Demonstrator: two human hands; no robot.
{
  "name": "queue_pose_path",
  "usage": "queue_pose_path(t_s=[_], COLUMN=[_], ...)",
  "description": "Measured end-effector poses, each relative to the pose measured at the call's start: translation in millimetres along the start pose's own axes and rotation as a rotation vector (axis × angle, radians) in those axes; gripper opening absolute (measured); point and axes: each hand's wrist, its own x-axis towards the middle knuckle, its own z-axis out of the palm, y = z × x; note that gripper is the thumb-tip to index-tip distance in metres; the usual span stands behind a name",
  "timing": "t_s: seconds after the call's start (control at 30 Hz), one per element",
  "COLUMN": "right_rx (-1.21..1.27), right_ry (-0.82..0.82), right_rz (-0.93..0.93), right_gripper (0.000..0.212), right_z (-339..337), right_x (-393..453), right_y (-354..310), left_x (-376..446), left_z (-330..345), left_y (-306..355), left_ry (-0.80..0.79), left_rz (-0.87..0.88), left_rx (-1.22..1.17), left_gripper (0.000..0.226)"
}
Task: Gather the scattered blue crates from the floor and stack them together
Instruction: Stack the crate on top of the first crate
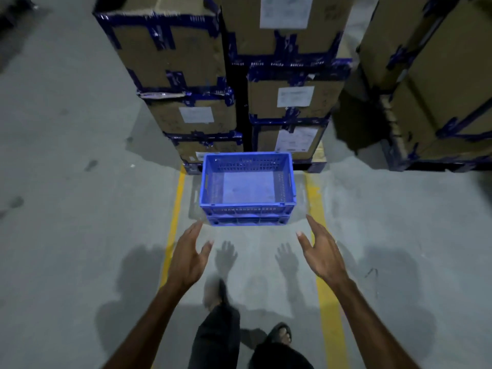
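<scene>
so there's a blue crate stack (247,187) sitting on the grey concrete floor (80,235), and looking at the near side it's showing two layers, so i'm counting two crates nested one on the other, though only the top one's open inside is showing, with nothing in it. the stack is sitting between two yellow floor lines (174,222), one running along each side, with a strip of bare floor between each line and the crate wall. its far edge is sitting right up near the bottom of the cardboard boxes (186,62), which are piling up in three columns: two straight behind the crate with a dark gap between them, and a third off to the right. plenty of open floor is lying to the left and on the near side. the left hand (189,255) is reaching out with fingers straight and spread wide, holding nothing, just short of the stack's near left corner. the right hand (320,251) is doing the same off the near right corner, wide open, not touching. two feet are showing at the bottom, the right one in a dark sandal (279,334), the other too blurred to tell.
</scene>
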Motion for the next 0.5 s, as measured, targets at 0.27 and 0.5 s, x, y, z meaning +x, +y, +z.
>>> queue_pose_path(t_s=[0.27,0.5], right_rx=[0.111,0.191], right_ry=[0.137,0.314], right_rz=[0.056,0.175], right_gripper=[0.068,0.069], right_z=[-23,6], right_x=[-128,-225], right_y=[0,-17], left_x=[-107,-132], left_z=[-32,-65], left_y=[10,14], left_ry=[-0.052,-0.171], left_rz=[-0.029,0.107], left_rx=[-0.06,-0.053], left_gripper=[0.063,0.061])
